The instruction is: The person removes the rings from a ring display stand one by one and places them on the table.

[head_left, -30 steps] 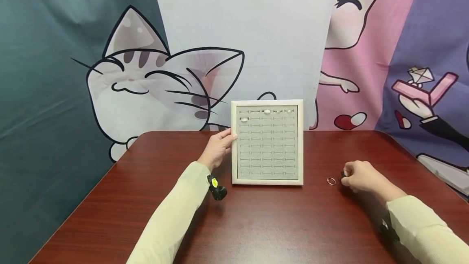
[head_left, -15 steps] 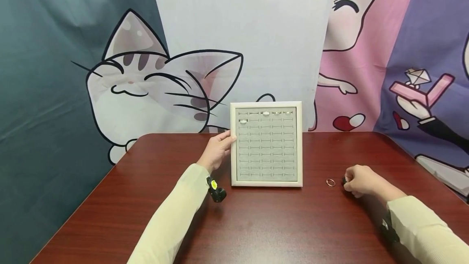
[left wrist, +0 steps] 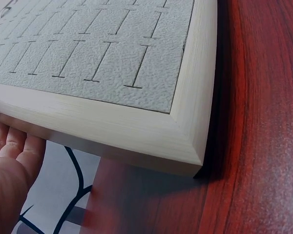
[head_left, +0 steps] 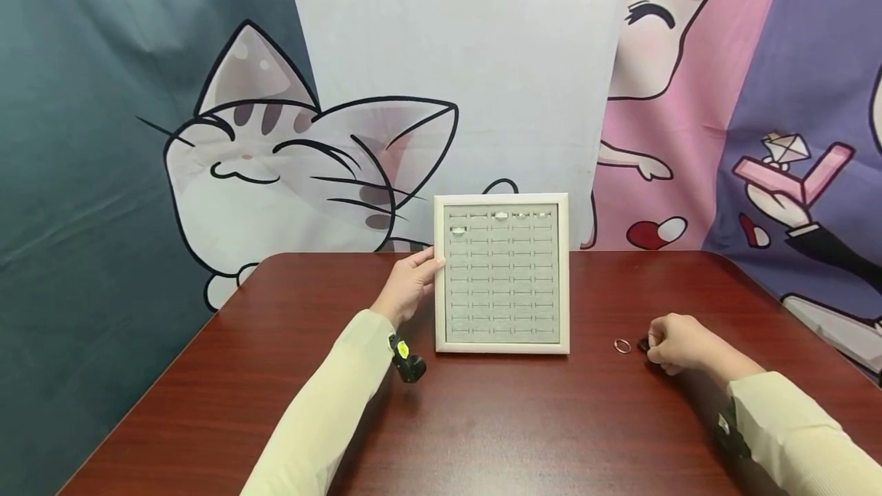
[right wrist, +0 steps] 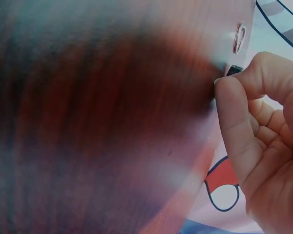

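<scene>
A white-framed ring display board [head_left: 501,289] with a grey slotted pad stands upright on the table. Several rings sit in its slots, among them a silver-coloured ring [head_left: 458,231] in the second row. My left hand [head_left: 408,287] grips the board's left edge, thumb in front; in the left wrist view its fingers [left wrist: 24,146] reach behind the frame [left wrist: 102,122]. At the right, my right hand [head_left: 678,343] pinches a small black ring [right wrist: 234,70] between thumb and forefinger at the tabletop; the fingertips hide most of it. A thin rose-gold ring [head_left: 622,346] lies just left of it.
The red-brown wooden table [head_left: 524,427] has rounded far corners. Behind it hangs a cartoon-printed backdrop [head_left: 524,60]. A wrist camera [head_left: 409,362] is strapped on the left wrist, and another dark strap [head_left: 732,427] is on the right.
The head view has tilted slightly upward, so everything sits a little lower. More of the black ring shows beyond the right fingertips. The left hand and board stay put.
</scene>
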